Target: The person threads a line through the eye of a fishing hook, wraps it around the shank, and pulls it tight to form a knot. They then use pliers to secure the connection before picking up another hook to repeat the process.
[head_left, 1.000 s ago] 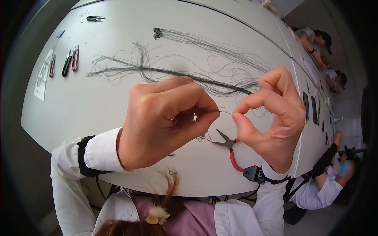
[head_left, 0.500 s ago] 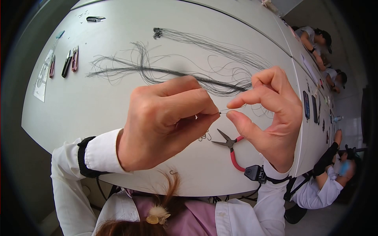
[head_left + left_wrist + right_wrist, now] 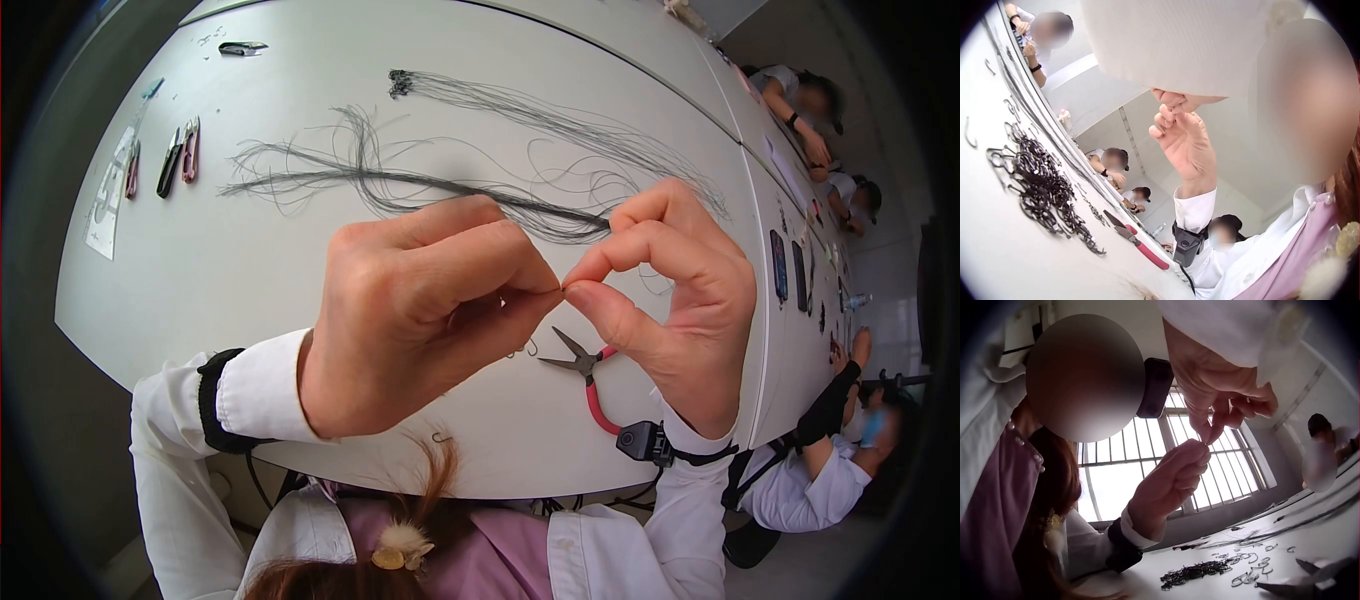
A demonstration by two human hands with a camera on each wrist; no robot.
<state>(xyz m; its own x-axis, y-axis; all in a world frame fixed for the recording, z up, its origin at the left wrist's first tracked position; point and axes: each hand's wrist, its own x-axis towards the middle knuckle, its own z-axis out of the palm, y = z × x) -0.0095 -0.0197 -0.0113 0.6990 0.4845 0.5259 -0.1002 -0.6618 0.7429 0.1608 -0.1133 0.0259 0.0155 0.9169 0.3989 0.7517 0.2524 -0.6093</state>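
In the head view, thumb and forefinger of my left hand (image 3: 420, 310) pinch a small dark fishing hook (image 3: 563, 290), nearly all hidden by the fingers. My right hand (image 3: 685, 310) meets it there, its thumb and forefinger closed at the same spot on a thin line. In the right wrist view, the fingertips of both hands come together above the table. Below them a heap of black fishing hooks (image 3: 1041, 181) lies on the white table, mostly covered by my left hand in the head view. Red-handled pliers (image 3: 592, 385) lie open beneath my right hand.
Beyond my hands stretch a loose bundle of dark line (image 3: 430, 182) and a second bundle (image 3: 520, 115) with hooks at one end. Thread snips (image 3: 170, 165), a ruler (image 3: 105, 215) and a nail clipper (image 3: 243, 48) lie at left. Other people sit along the right.
My right hand has moved left, its thumb and forefinger parting and then closing against the left fingertips. The short stretch of line between the hands is now hidden. The left hand stays nearly still.
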